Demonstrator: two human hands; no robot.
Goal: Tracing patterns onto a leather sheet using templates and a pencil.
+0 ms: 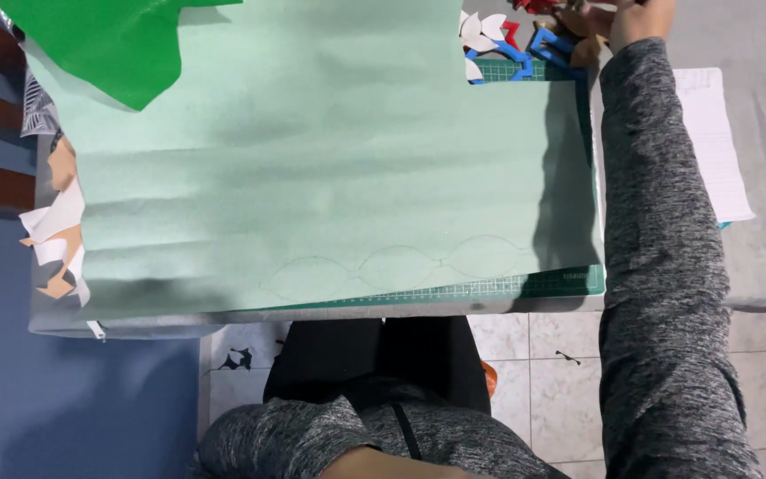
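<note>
While my right arm (658, 222) stretches across the far edge of the cutting mat (569, 282), the right hand (636, 18) reaches into the pile of paper cut-outs (525, 40) at the top corner; it is cut off by the frame, so I cannot tell whether it pinches anything. My left hand is out of view. The pale green sheet (312, 160) lies flat over the mat, with three leaf outlines (401, 266) pencilled near its near edge, uncut. I judge this a fetching step: next comes a careful grip on something from that pile and a return to the outlines.
</note>
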